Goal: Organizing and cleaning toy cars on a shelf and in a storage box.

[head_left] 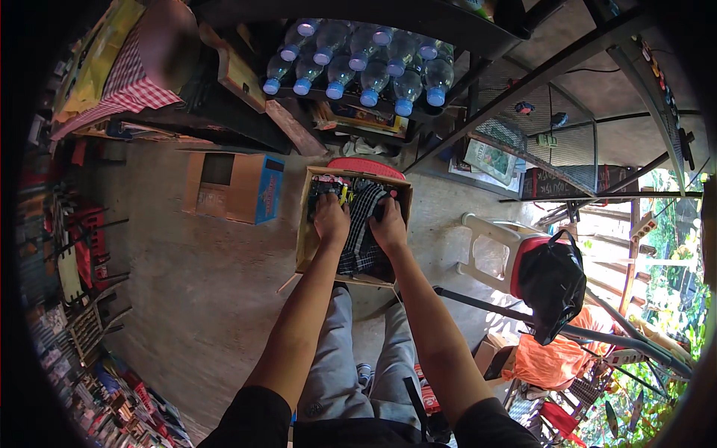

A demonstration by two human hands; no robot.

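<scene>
Both my hands reach into an open cardboard box (301,254) in front of my legs. Inside it lies a black-and-white checked cloth (363,228), spread along the middle. My left hand (331,218) is at the box's left side, fingers curled down over small dark, red and yellow things (328,184) whose kind I cannot make out. On the other side, my right hand (388,226) has its fingers bent at the right edge of the cloth, gripping it. The fingertips of both hands are partly hidden among the contents.
A red plastic seat (366,165) shows behind the box. To the left, another cardboard box (231,187) stands on the concrete floor. Rows of water bottles (358,63) fill a shelf ahead. On the right are a white plastic chair (489,243), a black bag (551,284) and metal framing.
</scene>
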